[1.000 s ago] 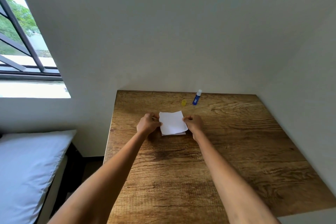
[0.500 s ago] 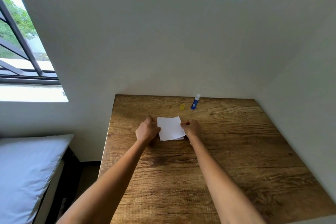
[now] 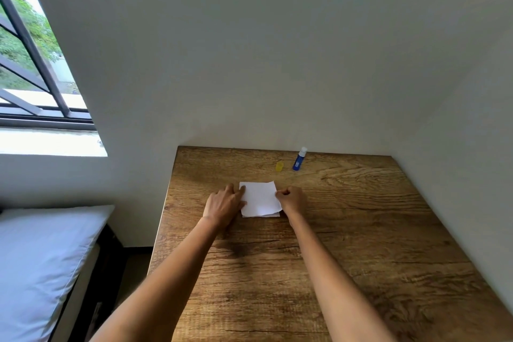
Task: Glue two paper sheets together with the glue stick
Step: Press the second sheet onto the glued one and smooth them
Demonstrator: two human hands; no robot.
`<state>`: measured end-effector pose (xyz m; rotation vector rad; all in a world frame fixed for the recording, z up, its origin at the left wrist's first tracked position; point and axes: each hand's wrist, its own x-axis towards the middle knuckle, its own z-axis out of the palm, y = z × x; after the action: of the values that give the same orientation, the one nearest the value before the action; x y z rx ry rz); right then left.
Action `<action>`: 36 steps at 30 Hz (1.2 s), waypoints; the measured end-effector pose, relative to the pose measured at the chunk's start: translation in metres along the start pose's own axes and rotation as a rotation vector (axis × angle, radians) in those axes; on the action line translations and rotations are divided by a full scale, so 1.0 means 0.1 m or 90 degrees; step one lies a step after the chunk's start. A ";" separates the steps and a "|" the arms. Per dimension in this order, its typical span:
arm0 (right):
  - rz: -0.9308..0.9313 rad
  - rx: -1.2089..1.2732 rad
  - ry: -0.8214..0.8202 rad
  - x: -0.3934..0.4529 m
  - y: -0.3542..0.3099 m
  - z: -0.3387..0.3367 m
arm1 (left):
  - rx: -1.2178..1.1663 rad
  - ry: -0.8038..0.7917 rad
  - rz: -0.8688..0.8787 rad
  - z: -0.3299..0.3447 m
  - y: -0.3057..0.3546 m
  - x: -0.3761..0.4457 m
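Note:
Two small white paper sheets lie stacked on the wooden table; the lower sheet's edge peeks out along the near side. My left hand rests flat at the stack's left edge, fingers extended onto the paper. My right hand is curled, pinching the right edge of the top sheet. The blue glue stick stands uncapped near the table's far edge, white tip up. Its yellow cap sits just left of it.
The table stands in a white-walled corner, with walls along its far and right sides. A bed with a white pillow is low on the left. A barred window is at the upper left.
My left hand has opened from a curled grip to lie flatter, fingers spread on the paper's left edge. The view has shifted slightly; the paper stack stays in place.

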<state>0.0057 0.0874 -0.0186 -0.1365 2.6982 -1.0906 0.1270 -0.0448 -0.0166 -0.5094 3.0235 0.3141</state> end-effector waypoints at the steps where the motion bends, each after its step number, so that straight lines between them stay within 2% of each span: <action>1: -0.002 -0.002 0.001 0.00 0.01 0.00 | 0.006 -0.028 0.003 -0.03 -0.01 0.02; 7: -0.011 -0.011 -0.007 0.01 0.05 0.01 | 0.041 -0.151 0.036 -0.16 -0.03 0.10; 18: -0.044 -0.035 0.030 -0.16 0.07 -0.05 | -0.005 -0.140 0.001 -0.11 -0.03 0.05; 20: -0.104 -0.046 0.075 -0.34 0.09 -0.04 | -0.010 -0.135 -0.006 -0.10 -0.02 0.04; 23: -0.303 -0.123 0.120 -0.68 0.21 0.06 | -0.009 -0.120 -0.019 -0.11 0.01 0.00; 25: -0.385 -0.163 0.087 -0.89 0.28 0.15 | -0.009 -0.113 -0.023 -0.12 0.02 -0.02; 27: -0.419 -0.212 0.047 -1.01 0.31 0.19 | -0.005 -0.106 -0.024 -0.13 0.03 -0.04; 31: -0.426 -0.292 0.059 -1.09 0.38 0.13 | -0.009 -0.107 -0.025 -0.14 0.04 -0.08; 36: -0.367 -0.338 0.119 -0.98 0.54 -0.02 | -0.022 -0.107 -0.028 -0.15 0.05 -0.10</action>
<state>0.1002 0.1443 -0.0381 -0.9924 3.1463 -0.4711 0.1343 -0.0406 -0.0004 -0.5234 2.8447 0.3866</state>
